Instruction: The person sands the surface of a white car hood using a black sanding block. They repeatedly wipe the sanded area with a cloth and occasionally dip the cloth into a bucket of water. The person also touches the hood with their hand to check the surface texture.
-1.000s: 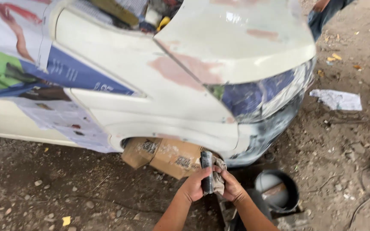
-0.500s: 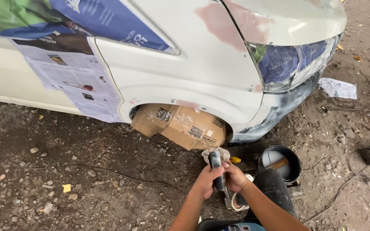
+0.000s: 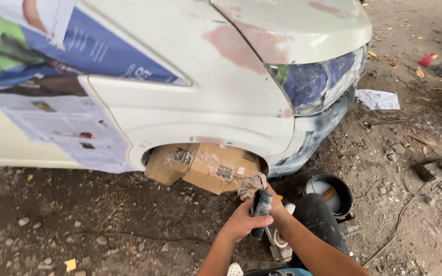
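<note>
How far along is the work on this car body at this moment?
Done: paper masking covers the door, cardboard blocks the wheel arch, and filler patches show on the cream fender. In hand: left hand and right hand hold a dark block and rag. Left: patches remain unpainted.

- Single view, from a camera on the person's head, looking down and forward.
- It faces the side of a white car (image 3: 216,92), near its front wheel arch.
- Close range: forearms enter from the bottom edge, dirt ground (image 3: 78,225) fills the lower part.
</note>
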